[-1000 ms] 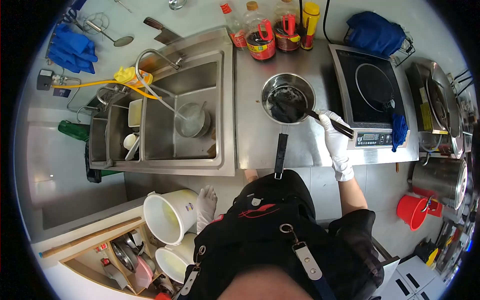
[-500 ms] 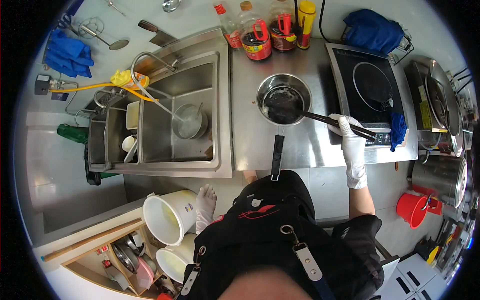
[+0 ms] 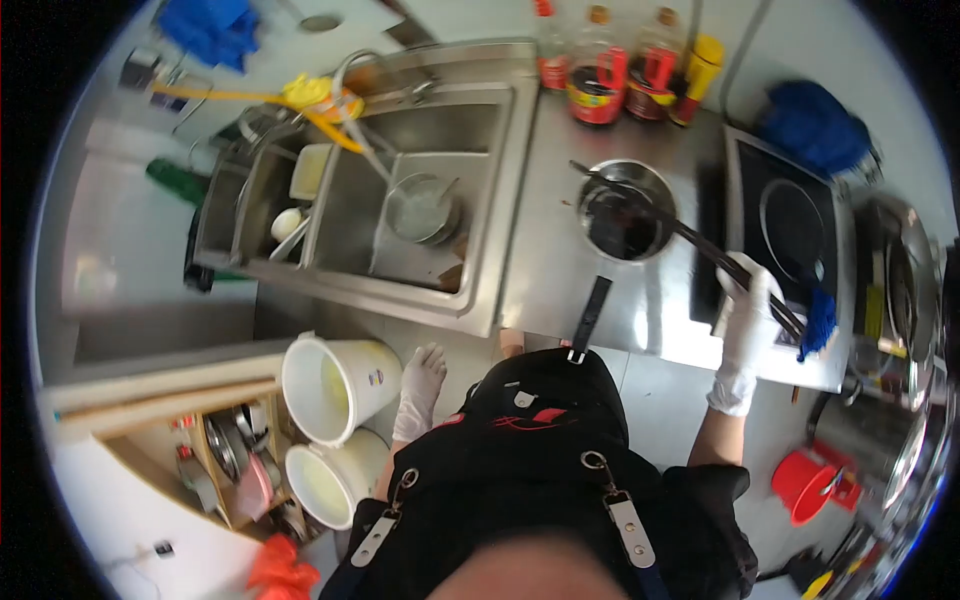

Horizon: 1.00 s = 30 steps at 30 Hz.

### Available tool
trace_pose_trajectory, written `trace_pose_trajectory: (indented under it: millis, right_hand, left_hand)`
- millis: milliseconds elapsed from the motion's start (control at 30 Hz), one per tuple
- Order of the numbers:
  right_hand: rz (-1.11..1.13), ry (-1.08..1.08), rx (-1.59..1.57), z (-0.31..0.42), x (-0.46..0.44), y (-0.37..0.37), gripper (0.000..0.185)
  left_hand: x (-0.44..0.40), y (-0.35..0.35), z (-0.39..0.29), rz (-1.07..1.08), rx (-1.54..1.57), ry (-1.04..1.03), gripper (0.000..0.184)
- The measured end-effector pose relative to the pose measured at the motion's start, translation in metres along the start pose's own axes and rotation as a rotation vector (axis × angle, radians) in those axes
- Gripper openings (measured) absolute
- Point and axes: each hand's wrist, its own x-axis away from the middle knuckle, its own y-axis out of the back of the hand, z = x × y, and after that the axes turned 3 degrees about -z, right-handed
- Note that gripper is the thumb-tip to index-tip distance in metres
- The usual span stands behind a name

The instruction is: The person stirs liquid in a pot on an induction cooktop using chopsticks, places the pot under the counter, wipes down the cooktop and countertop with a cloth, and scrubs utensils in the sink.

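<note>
My right hand, in a white glove, is closed round long dark chopsticks beside the induction cooker. The chopsticks reach left across the top of a steel saucepan, their tips past its far left rim. Dark contents lie in the pan, and its black handle points toward my body. Low at my left side hangs my left hand, also gloved, above the floor near a white bucket; its fingers are slightly apart and hold nothing.
Left of the counter, a steel sink holds a bowl under the faucet. Sauce bottles and a yellow container stand at the counter's back. A red bucket is on the floor at right.
The view has shifted and tilted. The chopsticks have risen out of the pan's contents to lie across its top, and my left hand has moved slightly away from my body.
</note>
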Motion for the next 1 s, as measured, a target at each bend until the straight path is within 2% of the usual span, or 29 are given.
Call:
trace_pose_trajectory:
  millis: [133, 267, 333, 400, 467, 600, 700, 800, 833, 900, 967, 1000]
  right_hand:
    - [0.14, 0.096, -0.101, 0.01, 0.012, -0.064, 0.038]
    - [0.342, 0.121, -0.088, 0.011, 0.058, -0.162, 0.025]
    - [0.498, 0.152, -0.025, -0.004, 0.077, -0.201, 0.029]
    - [0.63, 0.266, -0.1, -0.012, 0.103, -0.254, 0.026]
    - [0.703, 0.33, -0.089, -0.019, 0.129, -0.309, 0.026]
    - [0.776, 0.392, -0.357, -0.045, 0.18, -0.437, 0.018]
    - [0.872, 0.582, -0.136, -0.091, 0.212, -0.534, 0.018]
    - [1.058, 0.683, 0.129, -0.176, 0.241, -0.598, 0.02]
    - [1.145, 0.46, 0.107, -0.227, 0.249, -0.606, 0.022]
    - [1.298, 0.426, 0.135, -0.312, 0.257, -0.612, 0.027]
    - [1.385, 0.742, 0.315, -0.337, 0.255, -0.602, 0.034]
    - [1.328, 0.719, 0.237, -0.318, 0.259, -0.601, 0.036]
  left_hand:
    - [0.01, 0.003, -0.003, -0.072, 0.058, -0.006, 0.038]
    - [-0.003, 0.037, -0.006, -0.08, 0.167, -0.008, 0.034]
    - [-0.013, 0.057, -0.012, -0.075, 0.206, 0.0, 0.032]
    - [-0.021, 0.072, -0.022, -0.084, 0.257, -0.026, 0.033]
    - [-0.031, 0.088, -0.037, -0.076, 0.294, -0.038, 0.033]
    - [-0.051, 0.133, -0.089, -0.087, 0.346, -0.019, 0.032]
    - [-0.065, 0.188, -0.125, -0.083, 0.402, -0.055, 0.032]
    - [-0.08, 0.237, -0.162, -0.178, 0.376, -0.08, 0.036]
    - [-0.088, 0.257, -0.17, -0.159, 0.383, -0.059, 0.037]
    - [-0.098, 0.28, -0.195, -0.215, 0.403, -0.033, 0.037]
    - [-0.104, 0.297, -0.207, -0.227, 0.391, 0.002, 0.036]
    - [-0.109, 0.303, -0.213, -0.208, 0.378, 0.011, 0.035]
